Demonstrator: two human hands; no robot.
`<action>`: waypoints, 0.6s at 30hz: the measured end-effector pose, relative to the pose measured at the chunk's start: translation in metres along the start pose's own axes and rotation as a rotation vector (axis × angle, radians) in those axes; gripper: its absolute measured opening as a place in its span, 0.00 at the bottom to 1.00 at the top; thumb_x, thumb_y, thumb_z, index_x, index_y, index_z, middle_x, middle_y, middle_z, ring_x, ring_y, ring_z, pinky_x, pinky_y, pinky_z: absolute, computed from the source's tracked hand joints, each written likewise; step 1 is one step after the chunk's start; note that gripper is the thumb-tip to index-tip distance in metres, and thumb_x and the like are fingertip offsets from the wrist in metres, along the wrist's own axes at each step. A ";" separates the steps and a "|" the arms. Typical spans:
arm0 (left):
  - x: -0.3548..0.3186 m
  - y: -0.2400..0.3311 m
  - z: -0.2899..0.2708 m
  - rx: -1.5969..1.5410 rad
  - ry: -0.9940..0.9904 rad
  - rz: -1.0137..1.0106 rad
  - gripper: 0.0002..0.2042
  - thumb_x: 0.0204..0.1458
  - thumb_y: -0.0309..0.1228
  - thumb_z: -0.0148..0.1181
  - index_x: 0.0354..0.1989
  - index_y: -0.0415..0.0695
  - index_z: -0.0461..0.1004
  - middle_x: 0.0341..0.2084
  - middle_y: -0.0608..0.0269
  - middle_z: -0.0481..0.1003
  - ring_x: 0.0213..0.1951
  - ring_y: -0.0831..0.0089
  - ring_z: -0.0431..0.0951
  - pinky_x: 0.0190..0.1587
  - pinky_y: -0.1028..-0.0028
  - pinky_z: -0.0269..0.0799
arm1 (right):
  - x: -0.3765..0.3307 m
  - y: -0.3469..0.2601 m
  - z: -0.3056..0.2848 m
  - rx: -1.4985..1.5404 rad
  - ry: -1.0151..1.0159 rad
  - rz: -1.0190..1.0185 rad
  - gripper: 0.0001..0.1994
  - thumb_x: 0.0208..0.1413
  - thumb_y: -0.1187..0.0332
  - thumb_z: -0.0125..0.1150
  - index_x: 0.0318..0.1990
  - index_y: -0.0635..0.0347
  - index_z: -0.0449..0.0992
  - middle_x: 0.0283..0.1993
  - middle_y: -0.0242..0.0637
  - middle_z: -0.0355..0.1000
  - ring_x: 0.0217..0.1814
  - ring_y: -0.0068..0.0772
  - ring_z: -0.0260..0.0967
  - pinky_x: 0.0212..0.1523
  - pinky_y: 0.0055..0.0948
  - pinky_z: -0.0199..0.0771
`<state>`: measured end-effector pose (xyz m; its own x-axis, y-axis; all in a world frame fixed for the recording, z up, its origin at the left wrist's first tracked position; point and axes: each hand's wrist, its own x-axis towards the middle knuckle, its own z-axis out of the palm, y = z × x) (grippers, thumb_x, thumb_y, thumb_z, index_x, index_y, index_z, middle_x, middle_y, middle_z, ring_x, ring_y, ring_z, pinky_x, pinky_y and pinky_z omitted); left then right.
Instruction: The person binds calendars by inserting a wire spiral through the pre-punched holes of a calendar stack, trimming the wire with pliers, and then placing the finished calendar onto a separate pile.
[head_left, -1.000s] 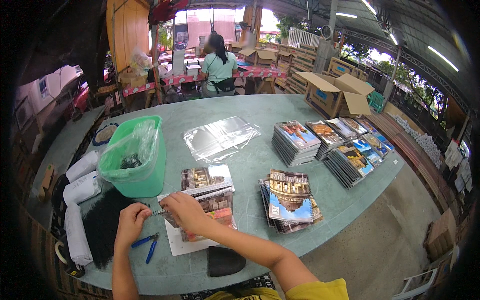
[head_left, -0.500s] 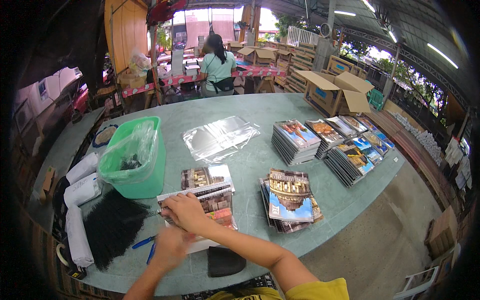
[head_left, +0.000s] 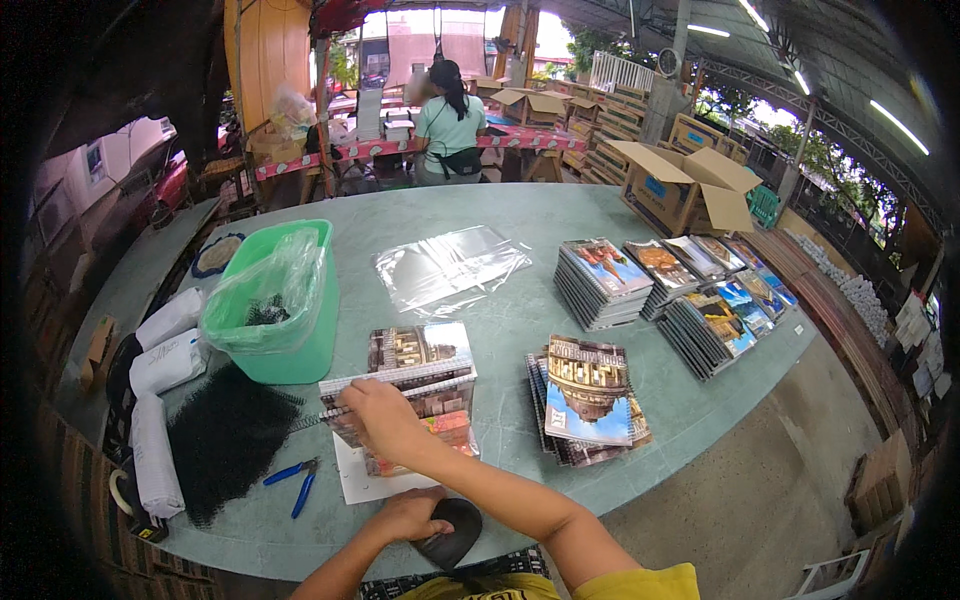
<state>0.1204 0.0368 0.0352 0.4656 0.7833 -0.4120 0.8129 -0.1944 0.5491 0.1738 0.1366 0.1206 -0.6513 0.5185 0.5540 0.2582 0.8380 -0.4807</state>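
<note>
My right hand (head_left: 382,420) is closed over the top edge of a spiral notebook (head_left: 435,392), held tilted up among others in a small stack. Orange-red cover art shows on a notebook (head_left: 452,430) below it, over a white sheet (head_left: 362,482). Near the table's front edge my left hand (head_left: 408,514) grips a flat black pad (head_left: 455,532), thumb on top. Blue-handled pliers (head_left: 302,484) lie left of the white sheet. Beside them is a heap of black binding coils (head_left: 225,440). Behind my right hand lies another notebook (head_left: 420,345).
A green bin (head_left: 320,320) lined with clear plastic stands at the left, near white wrapped rolls (head_left: 155,455). Clear plastic sleeves (head_left: 450,270) lie mid-table. Notebook stacks (head_left: 590,390) stand at the right, an open carton (head_left: 685,185) behind. A person (head_left: 452,125) stands at a far table.
My left hand has left the notebook stack, moved down toward me and taken hold of the black pad. My right hand stays on the notebooks. The pliers are now uncovered.
</note>
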 end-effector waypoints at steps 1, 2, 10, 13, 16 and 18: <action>0.003 -0.019 0.020 -0.070 0.111 0.044 0.29 0.44 0.44 0.62 0.54 0.47 0.63 0.49 0.46 0.68 0.52 0.52 0.68 0.53 0.58 0.63 | 0.001 -0.005 0.000 0.008 0.064 -0.014 0.07 0.48 0.71 0.58 0.35 0.59 0.70 0.35 0.40 0.67 0.41 0.44 0.65 0.42 0.39 0.64; 0.003 -0.025 0.025 -0.139 0.220 0.097 0.28 0.44 0.42 0.62 0.54 0.46 0.64 0.49 0.48 0.69 0.52 0.53 0.68 0.54 0.59 0.63 | 0.001 -0.010 -0.002 0.009 0.127 -0.022 0.06 0.48 0.70 0.57 0.35 0.59 0.71 0.34 0.40 0.67 0.40 0.44 0.66 0.41 0.39 0.64; -0.027 -0.022 0.012 -0.268 0.301 0.214 0.23 0.44 0.32 0.60 0.52 0.45 0.65 0.47 0.47 0.68 0.49 0.53 0.69 0.52 0.61 0.64 | 0.002 -0.008 0.004 -0.016 0.007 -0.017 0.10 0.45 0.64 0.63 0.34 0.57 0.74 0.30 0.39 0.71 0.36 0.43 0.69 0.39 0.40 0.66; -0.076 0.011 -0.037 -0.177 0.663 0.087 0.19 0.44 0.29 0.58 0.47 0.43 0.67 0.41 0.50 0.68 0.46 0.53 0.70 0.49 0.60 0.65 | -0.009 -0.001 -0.021 -0.059 0.067 0.023 0.13 0.45 0.61 0.65 0.35 0.57 0.75 0.33 0.41 0.73 0.38 0.45 0.71 0.39 0.39 0.69; -0.102 0.017 -0.092 -0.168 1.538 0.013 0.16 0.42 0.24 0.57 0.43 0.44 0.67 0.38 0.52 0.66 0.43 0.51 0.69 0.47 0.58 0.65 | -0.029 0.009 -0.070 -0.252 0.017 0.219 0.12 0.46 0.61 0.65 0.35 0.58 0.76 0.33 0.43 0.75 0.35 0.46 0.72 0.37 0.39 0.70; -0.092 -0.009 -0.094 0.104 1.539 -0.029 0.17 0.41 0.22 0.58 0.43 0.48 0.69 0.37 0.54 0.66 0.42 0.54 0.70 0.43 0.59 0.67 | -0.032 0.006 -0.080 -0.229 -0.072 0.226 0.11 0.50 0.61 0.60 0.35 0.58 0.76 0.31 0.43 0.74 0.36 0.45 0.71 0.37 0.39 0.67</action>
<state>0.0371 0.0215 0.1364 -0.2969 0.6056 0.7383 0.8653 -0.1564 0.4763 0.2533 0.1388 0.1541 -0.6061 0.6889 0.3975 0.5502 0.7241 -0.4159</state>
